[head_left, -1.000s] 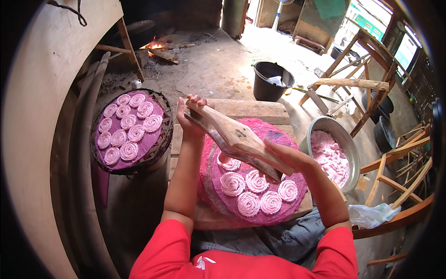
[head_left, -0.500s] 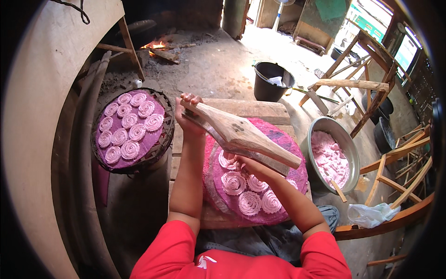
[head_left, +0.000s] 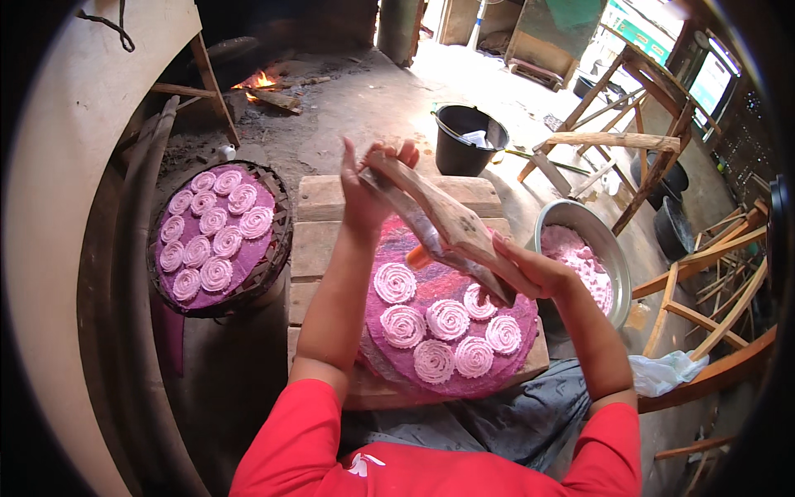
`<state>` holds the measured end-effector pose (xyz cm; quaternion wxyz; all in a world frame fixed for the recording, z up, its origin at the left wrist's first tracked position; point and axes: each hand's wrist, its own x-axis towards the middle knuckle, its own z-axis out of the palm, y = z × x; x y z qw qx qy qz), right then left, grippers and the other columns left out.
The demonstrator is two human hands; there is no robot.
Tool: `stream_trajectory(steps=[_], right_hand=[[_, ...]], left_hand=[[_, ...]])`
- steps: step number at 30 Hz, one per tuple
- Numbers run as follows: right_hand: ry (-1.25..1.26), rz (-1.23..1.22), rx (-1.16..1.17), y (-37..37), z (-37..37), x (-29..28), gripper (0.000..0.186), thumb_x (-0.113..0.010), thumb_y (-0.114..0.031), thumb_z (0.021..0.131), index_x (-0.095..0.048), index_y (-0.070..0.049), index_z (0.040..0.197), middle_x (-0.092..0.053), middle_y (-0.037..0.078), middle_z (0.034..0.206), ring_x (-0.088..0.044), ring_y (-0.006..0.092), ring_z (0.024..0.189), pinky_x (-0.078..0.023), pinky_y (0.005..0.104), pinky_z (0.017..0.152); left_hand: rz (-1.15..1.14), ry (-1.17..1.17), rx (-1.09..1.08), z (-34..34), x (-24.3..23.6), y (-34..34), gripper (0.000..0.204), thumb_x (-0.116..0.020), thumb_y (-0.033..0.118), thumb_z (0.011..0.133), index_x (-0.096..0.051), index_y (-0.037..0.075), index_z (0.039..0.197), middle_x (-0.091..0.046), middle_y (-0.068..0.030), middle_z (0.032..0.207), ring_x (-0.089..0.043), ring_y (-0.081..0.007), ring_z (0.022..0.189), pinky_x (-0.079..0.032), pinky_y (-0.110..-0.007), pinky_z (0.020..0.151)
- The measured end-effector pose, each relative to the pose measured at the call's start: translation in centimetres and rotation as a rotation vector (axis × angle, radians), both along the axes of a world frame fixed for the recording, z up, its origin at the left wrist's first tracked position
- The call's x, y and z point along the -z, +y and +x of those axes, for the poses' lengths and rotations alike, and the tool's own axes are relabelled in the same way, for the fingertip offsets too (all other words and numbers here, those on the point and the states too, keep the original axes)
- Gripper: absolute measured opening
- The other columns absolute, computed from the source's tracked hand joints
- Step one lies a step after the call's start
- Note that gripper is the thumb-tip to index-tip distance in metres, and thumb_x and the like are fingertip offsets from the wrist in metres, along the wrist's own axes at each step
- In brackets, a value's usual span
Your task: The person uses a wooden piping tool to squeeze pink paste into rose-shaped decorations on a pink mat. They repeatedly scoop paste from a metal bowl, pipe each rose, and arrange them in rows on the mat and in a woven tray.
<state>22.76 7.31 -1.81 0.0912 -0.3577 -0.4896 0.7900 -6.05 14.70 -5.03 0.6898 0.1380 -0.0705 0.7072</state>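
Note:
Both my hands hold a wooden hand press (head_left: 468,224), two hinged-looking lengths of pale wood slanting down to the right. My left hand (head_left: 368,195) grips its upper left end, fingers partly wrapped over it. At the lower right end, my right hand (head_left: 538,269) is closed around the wood. A short orange piece (head_left: 419,257) shows beneath the press. Below lies a round purple cloth (head_left: 513,364) with several pink piped dough swirls (head_left: 434,361); its far part has a red patch. The cloth rests on a slatted wooden table (head_left: 315,261).
At left, a round woven basket (head_left: 277,236) carries a purple cloth with more pink swirls. A metal basin (head_left: 619,298) of pink dough (head_left: 571,248) stands at right. Beyond are a black bucket (head_left: 464,153), an open fire (head_left: 258,81) and wooden chair frames (head_left: 617,141). A plastic bag (head_left: 662,373) lies lower right.
My right hand has moved from beneath the middle of the press to its lower right end. The press has shifted, uncovering more swirls. The view has shifted slightly.

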Motion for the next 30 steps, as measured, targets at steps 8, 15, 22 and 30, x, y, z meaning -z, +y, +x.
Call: stream_trajectory(steps=[8,15,22,30], right_hand=[[-0.458,0.346,0.155,-0.6,-0.1,-0.1,0.061,-0.03,-0.058,0.098,-0.057,-0.003,0.105,-0.057,0.006,0.073,-0.053,0.015,0.057,-0.043,0.029,0.052],[-0.537,0.365,0.117,-2.0,-0.7,-3.9,0.061,-0.033,-0.055,0.099,-0.06,-0.002,0.114,-0.062,0.005,0.087,-0.057,0.0118,0.072,-0.045,0.0253,0.062],[-0.633,0.376,0.17,-2.7,-1.4,-6.2,0.068,-0.035,-0.063,0.095,-0.064,-0.002,0.091,-0.057,0.005,0.06,-0.05,0.0128,0.046,-0.038,0.0266,0.042],[-0.759,0.444,0.243,-3.7,-0.7,-6.5,0.07,-0.036,-0.061,0.096,-0.062,-0.001,0.072,-0.054,0.008,0.054,-0.052,0.0134,0.041,-0.039,0.0276,0.037]], left_hand=[[0.052,-0.1,-0.008,3.7,5.7,2.0,0.034,-0.037,0.041,0.097,-0.053,0.011,0.095,-0.055,-0.0039,0.083,-0.055,-0.0202,0.08,-0.044,-0.039,0.084],[-0.051,-0.1,-0.045,3.3,3.1,1.2,0.032,-0.037,0.04,0.096,-0.052,0.012,0.094,-0.053,-0.0021,0.082,-0.053,-0.0185,0.076,-0.044,-0.038,0.08],[-0.156,-0.126,-0.055,3.5,1.0,0.7,0.033,-0.034,0.04,0.097,-0.05,0.012,0.091,-0.051,-0.0013,0.079,-0.05,-0.0179,0.07,-0.043,-0.037,0.075],[-0.144,-0.145,-0.017,4.3,1.1,0.1,0.03,-0.033,0.037,0.096,-0.048,0.012,0.087,-0.048,-0.0009,0.076,-0.048,-0.0168,0.069,-0.042,-0.036,0.073]])
